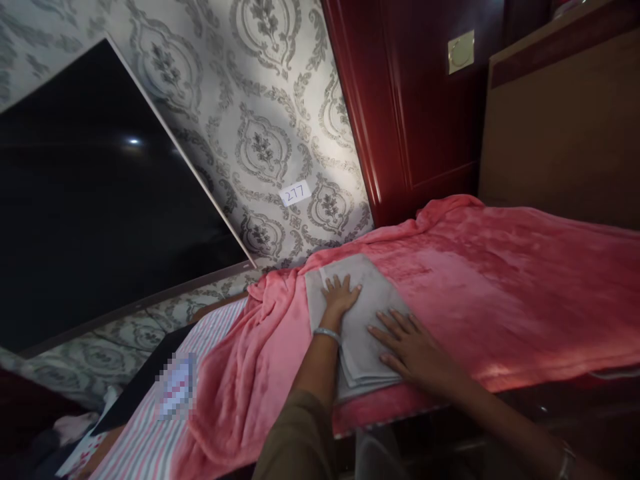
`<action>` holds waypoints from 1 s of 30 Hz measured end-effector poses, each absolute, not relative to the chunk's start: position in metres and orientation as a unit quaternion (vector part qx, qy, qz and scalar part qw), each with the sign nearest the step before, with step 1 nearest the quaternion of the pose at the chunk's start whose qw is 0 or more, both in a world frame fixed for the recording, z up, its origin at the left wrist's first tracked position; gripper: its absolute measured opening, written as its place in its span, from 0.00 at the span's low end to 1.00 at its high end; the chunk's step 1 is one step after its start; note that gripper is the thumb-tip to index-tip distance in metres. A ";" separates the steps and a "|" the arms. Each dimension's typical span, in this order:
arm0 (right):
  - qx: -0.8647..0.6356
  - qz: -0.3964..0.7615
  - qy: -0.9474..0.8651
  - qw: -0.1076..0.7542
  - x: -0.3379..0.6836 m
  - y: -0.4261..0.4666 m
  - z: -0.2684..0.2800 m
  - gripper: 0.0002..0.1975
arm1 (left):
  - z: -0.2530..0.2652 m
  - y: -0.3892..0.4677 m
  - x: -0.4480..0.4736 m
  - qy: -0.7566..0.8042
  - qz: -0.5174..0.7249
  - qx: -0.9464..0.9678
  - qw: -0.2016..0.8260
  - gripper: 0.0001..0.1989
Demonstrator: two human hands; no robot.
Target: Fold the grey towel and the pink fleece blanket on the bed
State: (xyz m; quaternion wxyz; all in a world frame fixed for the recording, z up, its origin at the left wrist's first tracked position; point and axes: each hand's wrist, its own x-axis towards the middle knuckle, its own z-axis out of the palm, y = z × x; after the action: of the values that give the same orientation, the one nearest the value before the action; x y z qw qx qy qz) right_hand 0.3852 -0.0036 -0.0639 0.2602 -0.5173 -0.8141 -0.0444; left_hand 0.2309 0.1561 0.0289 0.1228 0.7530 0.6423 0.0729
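Folded gray cloth [357, 343] is lying on the pink blanket [520, 287], left of the blanket's middle, reaching toward its near edge; layered folds are showing along the cloth's near side. Left hand [341, 297] is resting flat on the far-left part of the cloth, fingers spread apart, gripping nothing; a bracelet [328, 334] is circling that wrist. Right hand [407, 347] is lying palm-down over the cloth's right side, fingers also apart, clamped on nothing.

To the left, the blanket is bunching into creases and overlapping a striped cloth [135, 433]; a pixelated patch is hiding whatever is sitting there. Far left, a dark television [100, 200] is standing before patterned wallpaper [263, 147]. A label [296, 193] reading 277 is sticking to the wallpaper. Far right of it, a red wooden panel [425, 113] is carrying a square plate [461, 52]; a brown board [560, 133] is standing farther right.
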 end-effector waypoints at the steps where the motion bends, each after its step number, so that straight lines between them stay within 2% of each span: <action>1: -0.518 -0.039 -0.815 0.256 0.386 -0.004 -0.062 0.27 | 0.032 0.152 0.230 0.640 0.064 0.755 0.129 0.36; 4: -0.522 -0.028 -0.818 0.242 0.387 -0.004 -0.060 0.27 | 0.037 0.125 0.224 0.603 0.032 0.788 0.124 0.35; 10: -0.534 -0.038 -0.809 0.242 0.386 -0.005 -0.064 0.29 | 0.017 0.028 0.186 0.428 0.027 0.898 0.102 0.34; 18: -0.505 -0.017 -0.822 0.263 0.396 -0.004 -0.066 0.27 | 0.009 -0.002 0.165 0.400 0.048 0.912 0.073 0.28; 23: -0.491 0.055 -0.805 0.328 0.430 -0.016 -0.080 0.29 | 0.006 -0.027 0.150 0.355 0.068 0.932 0.007 0.28; 30: -0.578 0.169 -0.668 0.437 0.442 -0.036 -0.071 0.33 | 0.003 -0.050 0.157 0.350 0.086 0.929 -0.083 0.28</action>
State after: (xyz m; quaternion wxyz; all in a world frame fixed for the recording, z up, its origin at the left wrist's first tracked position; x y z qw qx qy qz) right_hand 0.4424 -0.0364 -0.0709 0.4374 -0.5779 -0.6680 0.1690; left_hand 0.1567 -0.0500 0.0033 -0.0828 0.9290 0.3504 0.0855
